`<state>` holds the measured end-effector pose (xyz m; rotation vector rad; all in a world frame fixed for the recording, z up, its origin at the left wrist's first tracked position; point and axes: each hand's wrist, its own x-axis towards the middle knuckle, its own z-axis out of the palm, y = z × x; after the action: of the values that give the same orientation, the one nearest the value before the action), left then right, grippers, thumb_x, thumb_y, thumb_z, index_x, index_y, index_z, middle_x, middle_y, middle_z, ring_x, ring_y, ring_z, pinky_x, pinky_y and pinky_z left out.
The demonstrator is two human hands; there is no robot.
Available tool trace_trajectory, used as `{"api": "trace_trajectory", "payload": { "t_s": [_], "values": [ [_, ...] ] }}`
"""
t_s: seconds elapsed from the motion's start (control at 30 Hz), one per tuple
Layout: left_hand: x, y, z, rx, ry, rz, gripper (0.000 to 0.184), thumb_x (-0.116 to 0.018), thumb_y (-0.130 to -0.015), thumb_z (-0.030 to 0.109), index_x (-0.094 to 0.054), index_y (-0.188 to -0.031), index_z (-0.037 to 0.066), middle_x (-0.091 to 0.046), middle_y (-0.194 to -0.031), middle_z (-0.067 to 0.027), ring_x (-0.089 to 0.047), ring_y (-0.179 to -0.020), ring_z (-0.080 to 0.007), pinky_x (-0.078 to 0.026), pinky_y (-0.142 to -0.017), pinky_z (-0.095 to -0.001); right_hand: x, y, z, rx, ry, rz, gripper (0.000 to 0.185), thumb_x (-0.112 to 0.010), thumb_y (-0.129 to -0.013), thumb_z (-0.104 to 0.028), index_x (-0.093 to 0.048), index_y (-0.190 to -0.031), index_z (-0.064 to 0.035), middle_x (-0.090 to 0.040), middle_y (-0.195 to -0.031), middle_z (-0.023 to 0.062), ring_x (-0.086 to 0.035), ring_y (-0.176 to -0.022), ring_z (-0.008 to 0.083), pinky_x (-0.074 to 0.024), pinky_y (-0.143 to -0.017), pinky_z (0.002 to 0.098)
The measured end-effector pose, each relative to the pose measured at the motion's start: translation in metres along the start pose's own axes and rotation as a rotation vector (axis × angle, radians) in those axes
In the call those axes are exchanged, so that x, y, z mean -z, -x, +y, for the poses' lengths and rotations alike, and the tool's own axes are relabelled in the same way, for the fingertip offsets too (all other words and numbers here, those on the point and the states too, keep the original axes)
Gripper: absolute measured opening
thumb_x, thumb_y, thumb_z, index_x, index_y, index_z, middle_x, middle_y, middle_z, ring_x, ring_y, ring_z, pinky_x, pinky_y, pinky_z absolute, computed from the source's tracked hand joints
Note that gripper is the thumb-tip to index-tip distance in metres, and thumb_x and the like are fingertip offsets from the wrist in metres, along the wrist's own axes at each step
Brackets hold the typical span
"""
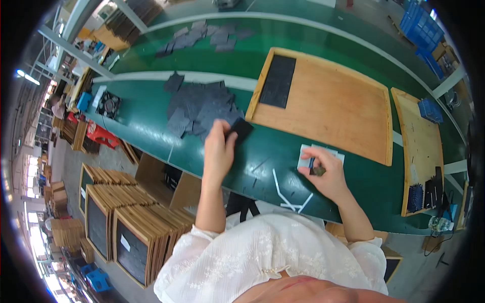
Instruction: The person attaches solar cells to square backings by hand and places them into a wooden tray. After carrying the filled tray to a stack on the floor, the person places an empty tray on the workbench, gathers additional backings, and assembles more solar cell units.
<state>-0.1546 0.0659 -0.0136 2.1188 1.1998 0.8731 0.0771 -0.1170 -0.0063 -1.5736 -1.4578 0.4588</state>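
Observation:
My left hand [218, 152] pinches a flat black rectangular piece [241, 130] at the near right edge of a loose pile of dark grey sheet pieces [202, 107]. Over a small pale pad [304, 160], my right hand [327, 172] is closed around a small dark tool with a brownish end [318, 171]. Its fingers hide most of that tool. Thin white strips [277, 183] lie on the green table [252, 174] between my hands and my body, with a few short dark strips close by.
A wooden tray [328, 103] lies ahead, a black panel [278, 81] along its left side. Another wooden tray [419, 146] at right holds blue and black parts. A small fan [108, 103] stands at the left end. Stacked framed boards [136, 235] fill the floor at lower left.

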Motion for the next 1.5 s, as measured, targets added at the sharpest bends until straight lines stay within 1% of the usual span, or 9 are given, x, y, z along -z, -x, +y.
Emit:
{"api": "trace_trajectory", "payload": {
  "t_s": [0.23,0.37,0.4,0.5,0.63,0.8,1.1,1.27,1.5],
  "values": [
    [-0.043,0.040,0.064,0.054,1.081,-0.421,0.028,-0.065,-0.086,-0.009,-0.053,-0.105,0.007,-0.061,-0.103,0.0002,-0.057,-0.097,-0.0089,-0.047,-0.085,-0.0263,-0.003,0.004,-0.018,0.115,0.007,0.120,0.034,-0.087,-0.071,-0.013,-0.063,-0.093,-0.0035,-0.064,-0.080,0.0086,-0.056,-0.061,0.0198,-0.0460,-0.055,0.0306],
    [-0.069,0.048,0.081,0.442,1.399,-0.459,0.045,-0.066,-0.095,0.013,-0.045,-0.135,0.012,-0.060,-0.120,-0.0105,-0.056,-0.115,-0.0193,-0.048,-0.095,-0.0362,-0.002,0.005,-0.018,0.327,0.303,0.307,0.023,-0.079,-0.068,-0.010,-0.062,-0.083,-0.0049,-0.058,-0.073,0.0064,-0.059,-0.061,0.0242,-0.0445,-0.050,0.0328],
    [-0.070,0.049,0.078,0.463,1.447,-0.635,0.055,-0.054,-0.102,0.037,-0.033,-0.149,0.017,-0.057,-0.129,-0.0151,-0.053,-0.125,-0.0245,-0.048,-0.099,-0.0425,-0.002,0.006,-0.018,0.367,0.408,0.291,0.023,-0.078,-0.067,-0.011,-0.062,-0.083,-0.0055,-0.057,-0.072,0.0055,-0.058,-0.061,0.0239,-0.0438,-0.049,0.0332],
    [-0.074,0.051,0.085,0.692,1.576,-0.801,0.058,-0.039,-0.104,0.052,-0.031,-0.152,0.020,-0.055,-0.136,-0.0154,-0.051,-0.129,-0.0257,-0.047,-0.101,-0.0455,-0.008,0.013,-0.019,0.381,0.521,0.153,0.030,-0.077,-0.063,-0.014,-0.061,-0.088,-0.0083,-0.058,-0.075,0.0046,-0.059,-0.064,0.0232,-0.0448,-0.052,0.0366],
    [-0.076,0.047,0.080,0.678,1.619,-0.859,0.070,-0.035,-0.102,0.058,-0.031,-0.152,0.010,-0.054,-0.139,-0.0159,-0.058,-0.123,-0.0288,-0.050,-0.100,-0.0485,0.003,0.008,-0.022,0.346,0.373,0.020,0.038,-0.080,-0.071,-0.030,-0.063,-0.097,-0.0106,-0.059,-0.082,0.0033,-0.062,-0.073,0.0225,-0.0469,-0.056,0.0351],
    [-0.079,0.047,0.077,0.658,1.660,-1.096,0.080,-0.032,-0.098,0.067,-0.040,-0.142,0.001,-0.053,-0.133,-0.0272,-0.058,-0.113,-0.0526,-0.050,-0.094,-0.0629,0.025,-0.007,0.006,0.296,0.407,0.189,0.030,-0.079,-0.074,-0.028,-0.060,-0.088,-0.0099,-0.060,-0.079,0.0044,-0.060,-0.069,0.0245,-0.0460,-0.055,0.0350],
    [-0.083,0.045,0.082,0.709,1.595,-1.070,0.070,-0.035,-0.100,0.061,-0.047,-0.134,0.001,-0.062,-0.116,-0.0257,-0.067,-0.097,-0.0454,-0.060,-0.074,-0.0545,0.030,-0.011,0.008,0.396,0.180,0.034,0.031,-0.083,-0.071,-0.020,-0.059,-0.086,-0.0095,-0.060,-0.076,0.0056,-0.057,-0.063,0.0253,-0.0444,-0.053,0.0349],
    [-0.088,0.043,0.079,0.680,1.468,-1.004,0.066,-0.032,-0.102,0.058,-0.050,-0.136,0.005,-0.063,-0.122,-0.0183,-0.065,-0.108,-0.0351,-0.058,-0.080,-0.0548,0.015,-0.004,0.002,0.473,0.371,0.020,0.029,-0.081,-0.068,-0.031,-0.061,-0.082,-0.0147,-0.056,-0.079,-0.0021,-0.055,-0.068,0.0181,-0.0440,-0.053,0.0320],
    [-0.087,0.018,0.065,0.604,1.689,-0.862,0.065,-0.030,-0.102,0.060,-0.035,-0.149,0.015,-0.054,-0.132,-0.0306,-0.061,-0.114,-0.0449,-0.057,-0.084,-0.0573,-0.007,0.036,-0.012,0.428,0.118,-0.256,0.026,-0.083,-0.069,-0.020,-0.067,-0.088,-0.0137,-0.063,-0.081,-0.0006,-0.060,-0.070,0.0212,-0.0475,-0.055,0.0332]
  ]
}}
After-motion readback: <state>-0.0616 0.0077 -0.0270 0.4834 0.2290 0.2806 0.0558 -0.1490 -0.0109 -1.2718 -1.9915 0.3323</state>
